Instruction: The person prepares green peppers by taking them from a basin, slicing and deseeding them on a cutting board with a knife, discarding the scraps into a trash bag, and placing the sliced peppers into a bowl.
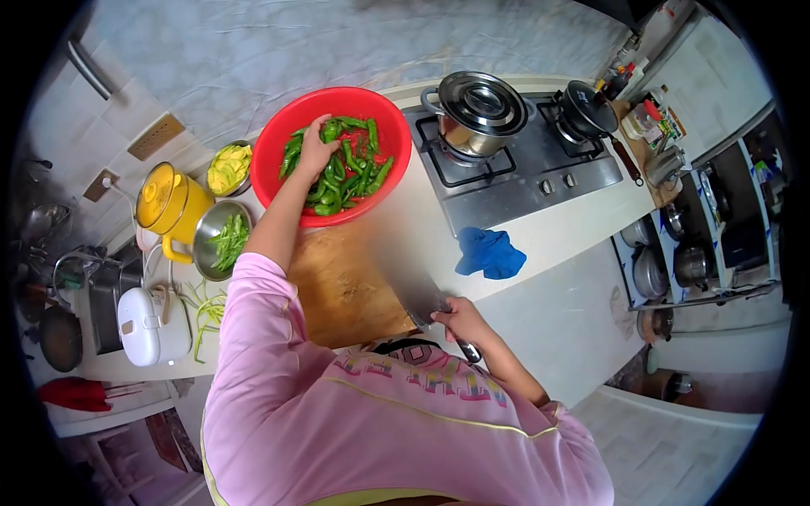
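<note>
Green peppers (pixel 354 173) lie in a large red basin (pixel 396 126) at the back of the counter. My left hand (pixel 316 150) reaches into the basin over the peppers at their left side; its fingers are bent, and what they touch is too small to tell. My right hand (pixel 461 320) is closed round the handle of a cleaver (pixel 413 291), whose blade is partly blurred and lies over the right edge of the wooden cutting board (pixel 337 291). The board sits in front of the basin, partly hidden by my left arm.
Left of the basin are a bowl of yellow slices (pixel 229 169), a bowl of cut green pieces (pixel 229 240), a yellow pot (pixel 173 202) and a white box (pixel 154 327). To the right, a blue cloth (pixel 491 253) lies before the stove (pixel 540 181), which holds a lidded pot (pixel 481 110).
</note>
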Motion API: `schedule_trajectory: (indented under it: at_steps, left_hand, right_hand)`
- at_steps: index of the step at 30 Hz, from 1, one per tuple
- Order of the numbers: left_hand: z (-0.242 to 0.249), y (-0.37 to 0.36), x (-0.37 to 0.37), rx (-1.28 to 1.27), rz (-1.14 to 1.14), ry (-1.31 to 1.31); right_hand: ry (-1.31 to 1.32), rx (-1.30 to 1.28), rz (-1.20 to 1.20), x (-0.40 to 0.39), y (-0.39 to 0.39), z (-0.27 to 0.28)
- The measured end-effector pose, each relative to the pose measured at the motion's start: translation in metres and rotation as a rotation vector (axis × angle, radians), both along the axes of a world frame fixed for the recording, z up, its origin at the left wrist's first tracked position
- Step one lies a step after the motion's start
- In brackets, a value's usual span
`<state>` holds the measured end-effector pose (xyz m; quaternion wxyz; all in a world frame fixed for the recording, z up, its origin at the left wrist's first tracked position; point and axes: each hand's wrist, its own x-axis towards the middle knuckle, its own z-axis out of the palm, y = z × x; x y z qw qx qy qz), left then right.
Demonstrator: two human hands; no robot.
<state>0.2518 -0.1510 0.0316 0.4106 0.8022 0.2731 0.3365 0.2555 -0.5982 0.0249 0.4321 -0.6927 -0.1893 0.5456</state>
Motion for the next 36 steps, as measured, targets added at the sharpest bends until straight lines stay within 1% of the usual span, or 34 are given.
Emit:
schedule_trajectory:
  at_steps: [2, 3, 4, 5, 6, 7, 10, 11, 12, 13, 15, 17, 20, 23, 26, 29, 32, 35, 36]
  left_hand:
    - [0.022, -0.011, -0.014, -0.076, 0.038, -0.107]
    - [0.03, -0.012, -0.022, 0.227, 0.064, -0.024]
    - [0.028, -0.011, -0.03, 0.278, 0.054, 0.034]
    - [0.021, -0.01, -0.036, 0.322, 0.046, 0.092]
    - [0.026, -0.015, -0.04, 0.367, 0.041, 0.14]
    - [0.034, -0.016, -0.041, 0.409, 0.036, 0.053]
    - [0.074, -0.038, -0.055, 0.373, 0.13, -0.088]
    - [0.087, -0.05, -0.067, 0.427, 0.129, -0.111]
    - [0.098, -0.066, -0.082, 0.489, 0.062, -0.103]
    - [0.095, -0.082, -0.099, 0.573, -0.023, -0.054]
    - [0.089, -0.113, -0.132, 0.73, -0.207, 0.024]
    - [0.048, -0.133, -0.164, 0.951, -0.4, 0.251]
    - [-0.012, -0.159, -0.201, 1.036, -0.545, 0.36]
    - [-0.048, -0.171, -0.226, 0.892, -0.582, 0.541]
    - [-0.032, -0.19, -0.239, 0.85, -0.451, 0.467]
    - [-0.02, -0.202, -0.256, 0.712, -0.327, 0.389]
    - [-0.049, -0.204, -0.281, 0.626, -0.112, 0.403]
    - [-0.063, -0.21, -0.295, 0.64, -0.021, 0.431]
    - [-0.059, -0.214, -0.295, 0.715, 0.003, 0.457]
  right_hand:
    - [-0.019, -0.007, 0.007, 0.001, 0.0, 0.001]
    - [-0.032, -0.008, 0.001, 0.0, 0.001, 0.006]
    - [-0.04, -0.013, -0.006, -0.003, 0.002, 0.009]
    - [-0.002, 0.041, -0.028, -0.005, 0.002, 0.004]
    - [-0.027, 0.023, -0.013, -0.007, 0.0, 0.006]
    - [-0.057, 0.011, -0.001, -0.007, 0.001, 0.009]
    - [-0.102, 0.013, -0.001, -0.01, 0.0, 0.011]
    - [-0.1, 0.021, -0.004, -0.011, 0.0, 0.012]
    - [-0.096, 0.029, -0.007, -0.012, 0.001, 0.014]
    - [-0.111, 0.036, 0.002, -0.014, 0.001, 0.018]
    - [-0.046, 0.05, -0.032, -0.015, -0.001, 0.017]
    - [0.01, 0.078, -0.068, -0.016, 0.004, 0.016]
    - [-0.01, 0.112, -0.076, -0.017, 0.012, 0.016]
    - [-0.046, 0.12, -0.024, -0.017, 0.018, 0.016]
    - [-0.043, 0.137, 0.018, -0.015, 0.025, 0.019]
    - [-0.051, 0.167, 0.059, -0.011, 0.031, 0.016]
    - [-0.123, 0.14, 0.134, -0.006, 0.037, 0.01]
    - [-0.177, 0.168, 0.191, -0.004, 0.042, 0.007]
    - [-0.215, 0.162, 0.212, -0.005, 0.043, 0.01]
